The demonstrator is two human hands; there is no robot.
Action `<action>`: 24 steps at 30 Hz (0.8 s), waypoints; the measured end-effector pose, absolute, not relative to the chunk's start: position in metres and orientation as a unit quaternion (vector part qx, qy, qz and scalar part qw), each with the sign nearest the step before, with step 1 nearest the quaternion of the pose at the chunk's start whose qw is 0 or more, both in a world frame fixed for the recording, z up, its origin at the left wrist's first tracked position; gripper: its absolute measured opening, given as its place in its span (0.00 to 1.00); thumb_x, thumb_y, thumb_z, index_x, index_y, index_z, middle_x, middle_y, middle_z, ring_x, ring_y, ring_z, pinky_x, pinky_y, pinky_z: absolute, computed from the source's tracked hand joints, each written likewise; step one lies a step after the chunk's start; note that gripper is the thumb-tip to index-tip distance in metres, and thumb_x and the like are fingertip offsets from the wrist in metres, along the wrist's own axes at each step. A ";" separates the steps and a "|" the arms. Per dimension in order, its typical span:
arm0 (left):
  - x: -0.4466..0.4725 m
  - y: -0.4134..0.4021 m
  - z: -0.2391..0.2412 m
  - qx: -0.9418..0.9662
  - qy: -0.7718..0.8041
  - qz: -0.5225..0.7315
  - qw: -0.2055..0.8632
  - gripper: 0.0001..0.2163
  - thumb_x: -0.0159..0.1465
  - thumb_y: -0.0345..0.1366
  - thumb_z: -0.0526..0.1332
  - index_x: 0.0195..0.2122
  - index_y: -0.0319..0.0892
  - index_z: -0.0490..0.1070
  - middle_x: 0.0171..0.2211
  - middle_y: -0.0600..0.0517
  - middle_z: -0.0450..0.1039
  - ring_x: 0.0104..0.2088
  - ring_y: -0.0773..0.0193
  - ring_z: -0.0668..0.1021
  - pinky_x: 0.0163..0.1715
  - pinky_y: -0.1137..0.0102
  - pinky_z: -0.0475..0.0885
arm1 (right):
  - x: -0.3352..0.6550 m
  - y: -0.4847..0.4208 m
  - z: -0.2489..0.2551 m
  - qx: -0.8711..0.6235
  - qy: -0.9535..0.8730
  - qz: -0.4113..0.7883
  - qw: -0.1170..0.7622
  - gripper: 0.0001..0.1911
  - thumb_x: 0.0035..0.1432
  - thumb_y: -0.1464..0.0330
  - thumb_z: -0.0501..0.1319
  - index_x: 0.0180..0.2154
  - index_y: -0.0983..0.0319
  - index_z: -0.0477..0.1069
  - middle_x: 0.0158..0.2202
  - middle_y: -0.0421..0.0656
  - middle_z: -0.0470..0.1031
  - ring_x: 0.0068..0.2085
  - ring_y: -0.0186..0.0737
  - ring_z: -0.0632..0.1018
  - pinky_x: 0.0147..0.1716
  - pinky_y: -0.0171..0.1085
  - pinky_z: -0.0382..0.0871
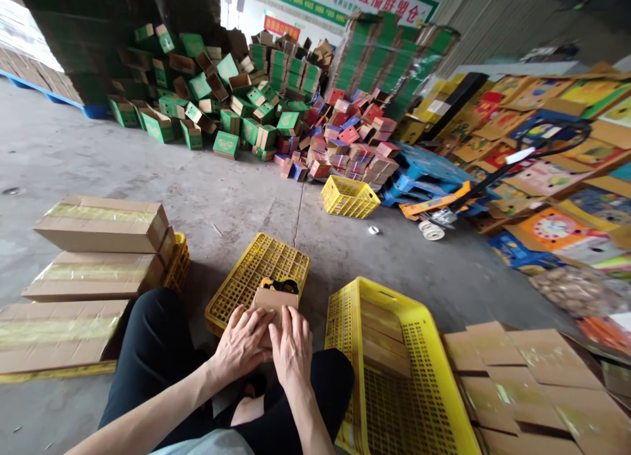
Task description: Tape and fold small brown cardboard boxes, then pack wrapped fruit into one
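In the lower middle of the frame, we have both hands on a small cardboard box (276, 299), which sits between our knees at the near edge of an upturned yellow crate (251, 267). Our left hand (246, 335) lies palm down over the left part of the box, fingers stretched and slightly apart. Our right hand (292, 343) lies over the right part, its fingers also extended and a little spread. We see neither hand curled around the box; we cannot tell how hard they press, nor whether the box's underside touches the crate.

Just beyond the box, we see a yellow and black tape dispenser (280, 284). Right of our knees, in the lower right, a deep yellow basket (419, 350) holds closed brown cartons (384, 340) along its far left part; beside it are flat-topped cardboard pieces (532, 376) at the right edge. At the left, we have three long taped boxes (98, 225) in a stepped stack.

Farther off, we see green boxes (227, 144) heaped in the upper left, red boxes (350, 135) piled at upper centre, and an orange pallet jack (436, 206) by blue pallets (424, 162) at upper right.
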State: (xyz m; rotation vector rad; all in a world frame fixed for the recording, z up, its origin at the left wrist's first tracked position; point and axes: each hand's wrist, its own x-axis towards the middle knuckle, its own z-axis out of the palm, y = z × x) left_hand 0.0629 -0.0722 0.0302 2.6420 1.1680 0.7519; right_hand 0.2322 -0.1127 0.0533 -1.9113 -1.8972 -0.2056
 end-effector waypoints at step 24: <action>0.066 -0.072 0.033 0.867 0.412 0.265 0.096 0.31 0.65 0.40 0.62 0.70 0.41 0.64 0.70 0.41 0.66 0.71 0.48 0.65 0.72 0.51 0.51 | 0.212 -0.147 0.048 -0.664 -0.706 -0.044 0.244 0.26 0.75 0.54 0.54 0.67 0.57 0.69 0.64 0.51 0.73 0.61 0.57 0.74 0.60 0.56 0.71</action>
